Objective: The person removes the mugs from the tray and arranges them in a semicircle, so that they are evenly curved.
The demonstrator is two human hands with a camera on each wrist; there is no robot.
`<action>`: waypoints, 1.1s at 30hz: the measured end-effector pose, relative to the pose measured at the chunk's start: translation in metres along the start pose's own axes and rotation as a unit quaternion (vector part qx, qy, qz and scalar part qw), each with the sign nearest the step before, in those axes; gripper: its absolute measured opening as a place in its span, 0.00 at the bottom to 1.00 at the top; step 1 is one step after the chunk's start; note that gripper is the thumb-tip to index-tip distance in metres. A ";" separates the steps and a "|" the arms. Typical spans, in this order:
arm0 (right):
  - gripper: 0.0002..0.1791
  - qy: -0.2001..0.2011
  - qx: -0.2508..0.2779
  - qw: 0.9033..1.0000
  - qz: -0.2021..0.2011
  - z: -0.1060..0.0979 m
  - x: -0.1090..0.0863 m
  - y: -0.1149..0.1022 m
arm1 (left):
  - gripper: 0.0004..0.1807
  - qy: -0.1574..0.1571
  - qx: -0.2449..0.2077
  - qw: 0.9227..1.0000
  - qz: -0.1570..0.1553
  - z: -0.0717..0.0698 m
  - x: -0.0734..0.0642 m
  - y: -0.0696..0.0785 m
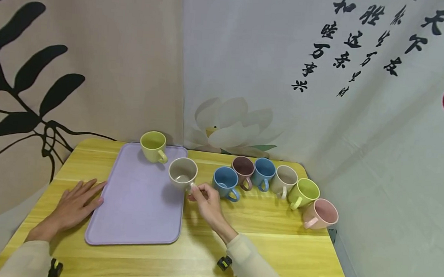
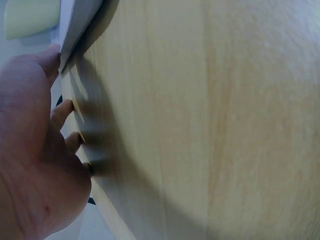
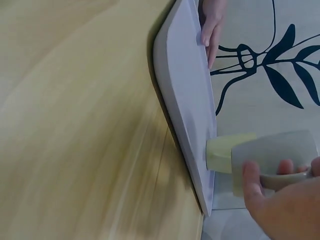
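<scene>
My right hand (image 1: pixel 208 202) grips a greyish-beige mug (image 1: pixel 183 173) by its handle, holding it over the right edge of the lilac tray (image 1: pixel 135 217). In the right wrist view the mug (image 3: pixel 272 150) hangs above the tray, its handle between thumb and fingers. A yellow-green mug (image 1: pixel 153 146) stands on the tray's far end. My left hand (image 1: pixel 76 206) lies with fingers spread on the table at the tray's left edge. Its thumb (image 2: pixel 47 59) touches the tray's side in the left wrist view.
On the table's right side stand two blue mugs (image 1: pixel 225 182) (image 1: pixel 263 174), a brown mug (image 1: pixel 242 171), a beige mug (image 1: pixel 284 180), a yellow-green mug (image 1: pixel 304 193) and a pink mug (image 1: pixel 321 214). A printed cloth (image 1: pixel 245 52) hangs behind the wooden table (image 1: pixel 200 267).
</scene>
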State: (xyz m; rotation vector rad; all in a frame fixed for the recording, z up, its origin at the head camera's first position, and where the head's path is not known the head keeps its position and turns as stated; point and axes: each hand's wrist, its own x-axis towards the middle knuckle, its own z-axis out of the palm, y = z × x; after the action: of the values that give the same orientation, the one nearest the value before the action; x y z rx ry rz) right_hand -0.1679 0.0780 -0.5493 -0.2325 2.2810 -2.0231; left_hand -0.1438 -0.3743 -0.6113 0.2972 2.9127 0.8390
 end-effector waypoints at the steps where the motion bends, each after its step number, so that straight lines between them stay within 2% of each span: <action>1: 0.16 -0.008 -0.001 1.000 -0.004 -0.002 -0.002 -0.001 | 0.37 0.000 -0.001 1.000 0.000 0.000 0.000 0.000; 11: 0.16 -0.083 0.023 0.996 -0.015 -0.014 -0.023 -0.003 | 0.37 -0.002 -0.004 1.000 -0.005 -0.001 -0.001 0.000; 19: 0.15 -0.136 0.001 0.989 -0.050 -0.030 -0.032 -0.001 | 0.37 -0.004 0.003 1.000 -0.005 -0.002 0.001 0.001; 24: 0.14 -0.152 -0.016 0.986 -0.065 -0.041 -0.037 0.002 | 0.38 -0.006 0.002 1.000 -0.005 -0.002 0.001 0.001; 33: 0.16 -0.168 -0.018 0.984 -0.055 -0.062 -0.042 0.006 | 0.38 0.002 -0.002 1.000 0.001 -0.002 0.001 0.001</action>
State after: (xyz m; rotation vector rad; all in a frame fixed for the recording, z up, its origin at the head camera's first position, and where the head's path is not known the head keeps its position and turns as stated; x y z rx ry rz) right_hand -0.1370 0.1460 -0.5490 -0.6630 2.1352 -1.8215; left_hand -0.1446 -0.3749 -0.6089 0.2993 2.9158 0.8457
